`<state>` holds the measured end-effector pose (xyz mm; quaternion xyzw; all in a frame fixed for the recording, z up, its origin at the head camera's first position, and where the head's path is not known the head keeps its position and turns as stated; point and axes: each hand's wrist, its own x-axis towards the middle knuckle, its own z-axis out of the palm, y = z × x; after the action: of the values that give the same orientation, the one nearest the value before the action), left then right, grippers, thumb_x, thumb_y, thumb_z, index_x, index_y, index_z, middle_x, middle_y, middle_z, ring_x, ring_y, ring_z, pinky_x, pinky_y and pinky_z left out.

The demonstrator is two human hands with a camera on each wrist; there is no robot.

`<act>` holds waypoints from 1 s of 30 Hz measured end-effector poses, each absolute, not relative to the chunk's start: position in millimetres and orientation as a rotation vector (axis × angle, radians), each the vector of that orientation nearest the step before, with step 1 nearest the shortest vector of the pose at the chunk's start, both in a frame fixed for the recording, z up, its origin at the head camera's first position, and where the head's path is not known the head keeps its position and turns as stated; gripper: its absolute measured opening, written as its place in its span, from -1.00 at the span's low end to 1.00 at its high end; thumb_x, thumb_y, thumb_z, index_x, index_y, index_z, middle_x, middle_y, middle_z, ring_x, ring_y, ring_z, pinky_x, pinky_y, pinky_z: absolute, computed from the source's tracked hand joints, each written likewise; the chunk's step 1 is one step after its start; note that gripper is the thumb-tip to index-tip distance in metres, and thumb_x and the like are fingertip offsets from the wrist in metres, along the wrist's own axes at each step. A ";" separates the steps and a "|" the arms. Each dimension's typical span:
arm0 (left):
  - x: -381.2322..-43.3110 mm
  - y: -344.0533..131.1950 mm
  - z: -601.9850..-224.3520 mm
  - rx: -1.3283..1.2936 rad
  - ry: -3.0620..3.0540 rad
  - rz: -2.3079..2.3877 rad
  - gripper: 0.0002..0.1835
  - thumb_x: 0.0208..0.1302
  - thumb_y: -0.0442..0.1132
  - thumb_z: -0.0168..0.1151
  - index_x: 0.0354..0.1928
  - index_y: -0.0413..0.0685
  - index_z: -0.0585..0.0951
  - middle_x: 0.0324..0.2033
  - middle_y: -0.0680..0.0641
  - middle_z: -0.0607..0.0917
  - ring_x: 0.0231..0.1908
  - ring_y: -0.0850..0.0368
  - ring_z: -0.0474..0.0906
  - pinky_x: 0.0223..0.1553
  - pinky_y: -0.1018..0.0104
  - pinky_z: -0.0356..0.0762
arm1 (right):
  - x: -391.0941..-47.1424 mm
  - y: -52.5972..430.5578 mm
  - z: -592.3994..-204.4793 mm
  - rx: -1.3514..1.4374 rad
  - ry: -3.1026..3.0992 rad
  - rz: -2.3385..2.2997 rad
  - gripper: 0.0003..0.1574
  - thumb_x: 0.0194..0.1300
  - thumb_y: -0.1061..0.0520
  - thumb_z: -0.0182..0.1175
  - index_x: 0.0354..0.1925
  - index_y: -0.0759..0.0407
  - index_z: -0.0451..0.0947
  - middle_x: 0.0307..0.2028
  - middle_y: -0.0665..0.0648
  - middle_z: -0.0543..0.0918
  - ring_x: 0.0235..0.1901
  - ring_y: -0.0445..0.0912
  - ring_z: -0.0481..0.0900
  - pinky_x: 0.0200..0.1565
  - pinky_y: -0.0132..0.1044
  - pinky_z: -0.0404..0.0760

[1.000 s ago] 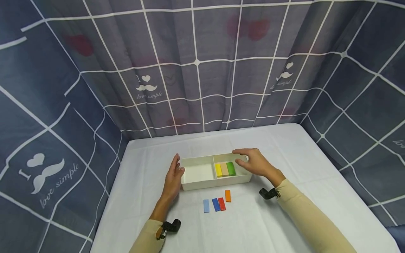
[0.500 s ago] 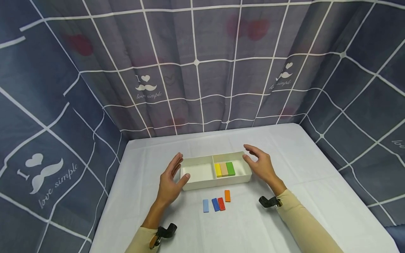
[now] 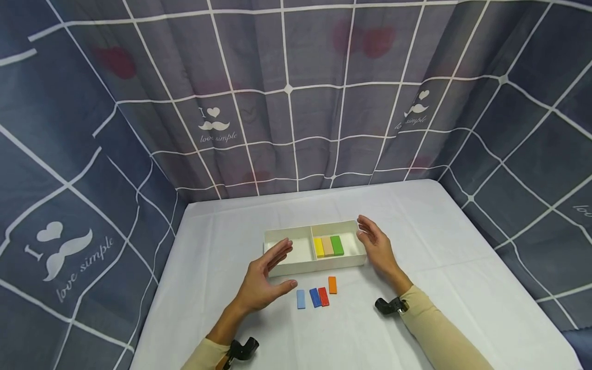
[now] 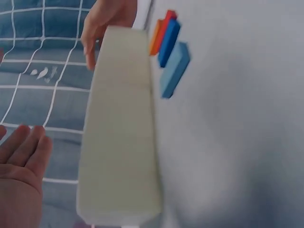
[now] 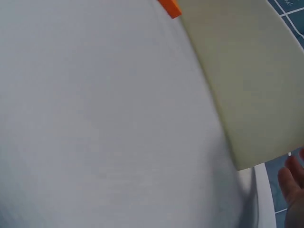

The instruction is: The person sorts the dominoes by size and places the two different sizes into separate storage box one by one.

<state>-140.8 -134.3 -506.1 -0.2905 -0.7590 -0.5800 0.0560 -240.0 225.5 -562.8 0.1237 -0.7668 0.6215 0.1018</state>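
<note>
A white box [image 3: 302, 267] with two compartments stands mid-table. Its right compartment holds a yellow block [image 3: 318, 247], a beige block [image 3: 327, 246] and a green block [image 3: 337, 245] side by side. In front of the box lie a light blue block [image 3: 301, 299], a dark blue block [image 3: 315, 297], a red block [image 3: 323, 296] and an orange block [image 3: 332, 285]. My left hand [image 3: 259, 282] hovers at the box's front left, fingers straight and thumb spread, holding nothing. My right hand [image 3: 378, 250] is by the box's right end with relaxed fingers; whether it touches the wall is unclear.
A white cloth covers the table [image 3: 222, 226]. Dark grid-patterned curtains [image 3: 305, 118] enclose the back and both sides. A black wrist camera [image 3: 390, 306] sits on the right wrist, and another camera [image 3: 244, 349] on the left.
My left hand has left the box's left end and moved right and toward the front. My right hand has drawn back from over the right compartment to the box's right end. The blocks stay put.
</note>
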 end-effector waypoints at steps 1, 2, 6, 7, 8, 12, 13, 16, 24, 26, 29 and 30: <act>-139.5 -133.2 -507.8 -0.899 -2.307 -1.772 -0.01 0.27 -0.34 0.62 0.68 -0.10 0.31 0.56 -0.17 0.52 0.52 -0.19 0.50 0.53 0.28 0.44 | -240.1 225.5 -564.5 0.379 -2.269 1.849 -0.35 0.68 0.22 0.15 0.60 0.34 0.34 0.53 0.48 0.43 0.53 0.36 0.42 0.37 -0.65 0.42; -138.2 -132.1 -509.7 -0.915 -2.310 -1.779 -0.01 0.28 -0.33 0.63 0.68 -0.08 0.32 0.55 -0.17 0.53 0.51 -0.19 0.52 0.52 0.26 0.46 | -240.3 225.7 -566.1 0.395 -2.268 1.866 -0.34 0.70 0.23 0.13 0.62 0.35 0.31 0.55 0.49 0.40 0.54 0.38 0.38 0.37 -0.68 0.39; -133.3 -128.3 -518.2 -0.963 -2.328 -1.808 -0.05 0.28 -0.30 0.63 0.66 -0.04 0.36 0.50 -0.21 0.58 0.46 -0.22 0.57 0.48 0.17 0.53 | -240.8 227.8 -571.7 0.429 -2.293 1.885 -0.33 0.74 0.20 0.06 0.66 0.32 0.25 0.62 0.46 0.31 0.60 0.40 0.27 0.41 -0.70 0.31; -132.3 -127.6 -520.5 -0.969 -2.336 -1.817 -0.07 0.29 -0.30 0.63 0.65 -0.05 0.37 0.49 -0.23 0.59 0.45 -0.23 0.58 0.48 0.15 0.53 | -240.6 228.2 -572.6 0.430 -2.305 1.880 -0.33 0.74 0.19 0.05 0.66 0.31 0.25 0.63 0.46 0.30 0.61 0.41 0.26 0.40 -0.71 0.30; -131.4 -127.0 -522.5 -0.971 -2.345 -1.828 -0.08 0.29 -0.30 0.62 0.64 -0.05 0.39 0.48 -0.24 0.60 0.45 -0.23 0.59 0.48 0.14 0.54 | -240.4 228.6 -573.6 0.427 -2.320 1.874 -0.33 0.75 0.18 0.04 0.67 0.29 0.24 0.64 0.44 0.29 0.62 0.41 0.25 0.40 -0.73 0.28; -129.6 -125.9 -529.1 -0.941 -2.399 -1.897 -0.11 0.28 -0.31 0.63 0.61 -0.07 0.43 0.47 -0.29 0.59 0.46 -0.22 0.57 0.48 0.14 0.52 | -239.4 229.5 -576.7 0.417 -2.370 1.850 -0.31 0.76 0.13 0.03 0.69 0.24 0.22 0.65 0.43 0.28 0.63 0.41 0.24 0.37 -0.77 0.23; -129.3 -125.9 -530.3 -0.929 -2.412 -1.915 -0.12 0.27 -0.31 0.63 0.61 -0.09 0.44 0.47 -0.29 0.59 0.46 -0.21 0.57 0.48 0.15 0.52 | -239.5 229.6 -578.0 0.416 -2.379 1.847 -0.31 0.76 0.13 0.03 0.70 0.22 0.22 0.65 0.42 0.28 0.63 0.41 0.24 0.36 -0.77 0.23; -128.5 -126.0 -533.3 -0.892 -2.449 -1.951 -0.13 0.25 -0.33 0.63 0.58 -0.17 0.46 0.46 -0.28 0.61 0.45 -0.21 0.58 0.47 0.17 0.53 | -239.7 229.9 -580.9 0.430 -2.385 1.857 -0.30 0.77 0.14 0.02 0.71 0.20 0.19 0.66 0.41 0.27 0.61 0.40 0.28 0.35 -0.76 0.26; -127.4 -127.0 -544.5 -0.833 -2.528 -1.969 -0.19 0.22 -0.40 0.62 0.52 -0.25 0.51 0.38 -0.34 0.66 0.41 -0.21 0.63 0.45 0.20 0.56 | -239.9 230.1 -582.1 0.438 -2.389 1.875 -0.29 0.77 0.13 0.00 0.73 0.16 0.16 0.66 0.40 0.26 0.59 0.41 0.31 0.33 -0.75 0.29; -127.1 -127.2 -547.2 -0.826 -2.545 -1.971 -0.20 0.21 -0.42 0.61 0.51 -0.27 0.53 0.37 -0.34 0.67 0.39 -0.21 0.64 0.44 0.19 0.57 | -239.9 230.0 -582.0 0.427 -2.405 1.868 -0.28 0.78 0.11 0.00 0.73 0.15 0.15 0.66 0.40 0.26 0.60 0.40 0.30 0.32 -0.76 0.27; -125.8 -127.3 -551.2 -0.823 -2.566 -1.959 -0.21 0.21 -0.43 0.61 0.49 -0.30 0.54 0.35 -0.33 0.69 0.37 -0.22 0.66 0.42 0.11 0.58 | -239.8 229.9 -582.7 0.415 -2.426 1.864 -0.28 0.78 0.09 0.00 0.74 0.12 0.14 0.68 0.37 0.24 0.63 0.37 0.26 0.33 -0.77 0.24; -125.5 -127.4 -552.2 -0.822 -2.572 -1.951 -0.22 0.21 -0.42 0.61 0.49 -0.31 0.54 0.34 -0.32 0.70 0.36 -0.23 0.67 0.42 0.08 0.59 | -239.6 229.9 -582.4 0.411 -2.432 1.860 -0.27 0.78 0.09 0.00 0.74 0.12 0.14 0.68 0.37 0.24 0.63 0.36 0.26 0.33 -0.77 0.24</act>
<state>-125.5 -127.4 -552.2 -0.2456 -0.7686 -0.5831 -0.0945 -239.6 229.9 -582.4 0.1331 -0.7870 0.6019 0.0264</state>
